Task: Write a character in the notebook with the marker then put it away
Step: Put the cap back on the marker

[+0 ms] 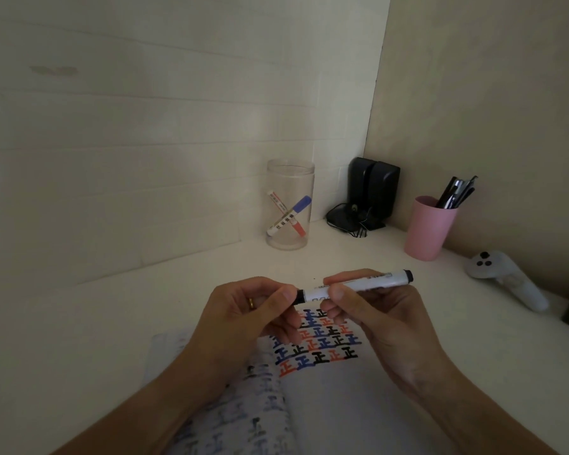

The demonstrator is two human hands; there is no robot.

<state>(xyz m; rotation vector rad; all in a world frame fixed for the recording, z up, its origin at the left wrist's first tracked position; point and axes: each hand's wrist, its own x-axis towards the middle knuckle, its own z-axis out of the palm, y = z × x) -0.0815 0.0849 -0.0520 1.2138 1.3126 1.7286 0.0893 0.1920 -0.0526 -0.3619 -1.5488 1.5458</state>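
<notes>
A white marker (372, 284) with black ends is held level above the open notebook (335, 399). My right hand (368, 320) grips its barrel. My left hand (253, 316) pinches the marker's black cap end at the left, a ring on one finger. The notebook's right page carries rows of the same character in black, blue and red; its left page shows faint bleed-through marks. Behind it stands a clear jar (289, 205) holding a blue-capped and a red-capped marker.
A pink cup (429, 229) with dark pens stands at the right by the wall. Two black speakers (372, 192) with cables sit in the corner. A white controller (506, 279) lies at the far right. The desk top is white.
</notes>
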